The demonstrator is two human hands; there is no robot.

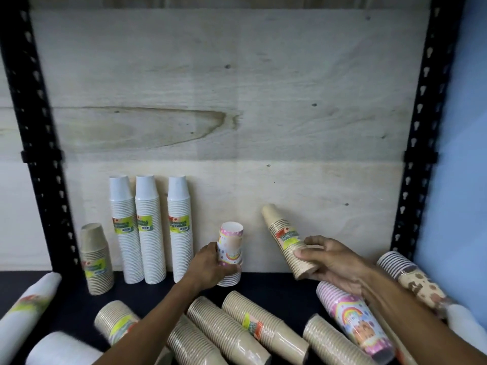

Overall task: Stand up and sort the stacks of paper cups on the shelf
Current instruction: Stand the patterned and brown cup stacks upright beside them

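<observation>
Both bare forearms reach forward from bottom edge. Left hand [210, 262] curled, thumb and fingers closed in side grip. Right hand [330, 260] raised higher, fingers wrapped in grip, wrist angled inward, slightly blurred.

Dim, soft light; blurred, warped edges

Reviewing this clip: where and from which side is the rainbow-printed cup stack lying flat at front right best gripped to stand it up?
Probably around the middle of the rainbow-printed stack, coming from above with fingers wrapped across its width. It lies on its side as a long tapered cylinder in slick wrap, rims pointing back-left, partly under the right hand. A mid-body grip should balance it for tipping upright onto its rim end.
</observation>
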